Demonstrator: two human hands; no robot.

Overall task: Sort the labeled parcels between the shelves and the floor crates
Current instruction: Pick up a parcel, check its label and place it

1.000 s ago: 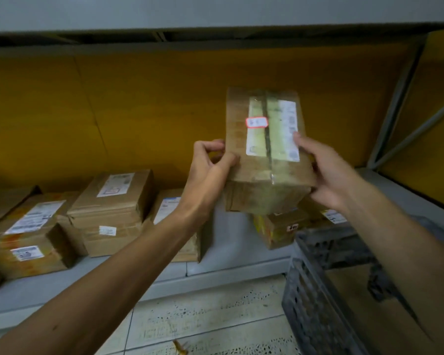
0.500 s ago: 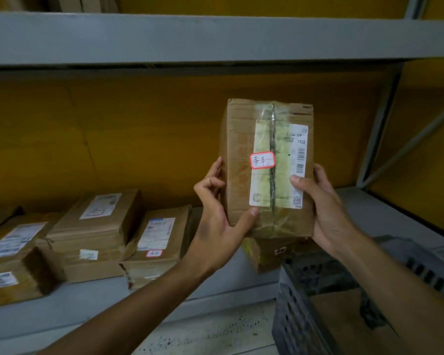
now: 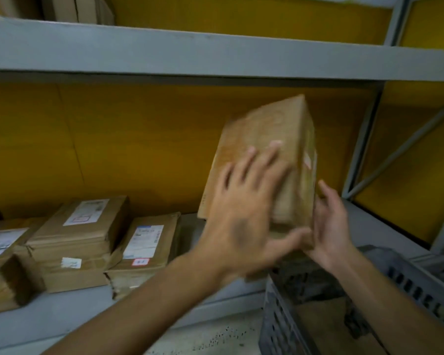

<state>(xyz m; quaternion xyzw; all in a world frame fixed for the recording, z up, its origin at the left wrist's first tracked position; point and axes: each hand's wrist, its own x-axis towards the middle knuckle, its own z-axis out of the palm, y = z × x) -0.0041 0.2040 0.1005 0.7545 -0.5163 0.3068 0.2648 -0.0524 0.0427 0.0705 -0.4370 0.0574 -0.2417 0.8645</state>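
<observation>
A brown cardboard parcel [image 3: 280,124] is held up in front of the yellow back wall, tilted, its plain side toward me and its labelled face turned to the right edge. My left hand [image 3: 244,216] lies flat across that plain side, fingers spread, thumb under the bottom. My right hand [image 3: 328,226] cups the parcel's lower right corner. Both hands and the parcel are motion-blurred. On the lower grey shelf [image 3: 69,311] lie labelled parcels: one with a white label [image 3: 87,226] and one with a red-framed sticker [image 3: 144,244].
A dark grey plastic floor crate [image 3: 280,326] stands at the lower right with cardboard inside. The upper grey shelf board [image 3: 190,52] runs overhead. Grey uprights and a diagonal brace [image 3: 395,152] stand at the right. Another stack of parcels [image 3: 3,265] sits at the far left.
The parcel has been rotated so its label faces right instead of toward me. My left hand moved from the left edge onto the broad side. The view tilted up.
</observation>
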